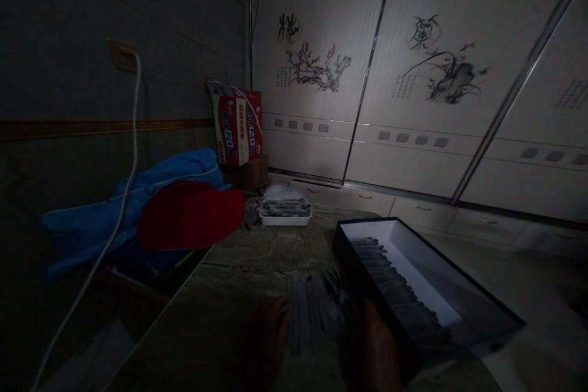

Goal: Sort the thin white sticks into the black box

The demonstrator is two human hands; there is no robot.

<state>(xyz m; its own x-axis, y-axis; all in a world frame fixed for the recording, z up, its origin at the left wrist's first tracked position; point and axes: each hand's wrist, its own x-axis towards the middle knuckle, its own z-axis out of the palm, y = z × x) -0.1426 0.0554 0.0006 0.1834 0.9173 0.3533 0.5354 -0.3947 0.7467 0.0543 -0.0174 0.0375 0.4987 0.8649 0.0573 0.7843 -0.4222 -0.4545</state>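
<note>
A bundle of thin, dark grey pen-like sticks (312,312) lies side by side over the near part of the table, blurred and dimly lit. My left hand (270,334) is at the bundle's left edge, its fingers curled against the sticks. On the other side, close to the long box, is my right hand (376,343); shadow and blur hide its fingers. The open dark box (463,275) with a white inside stands at the right and holds a row of similar sticks (395,285). A white tray (285,220) farther back also holds thin dark sticks.
A marbled table (271,248) bears the tray and box. On the left are a red round piece (190,215), blue cloth (169,174) and a hanging white cable (134,153). Red cartons (236,128) stand behind, before pale sliding doors (316,30).
</note>
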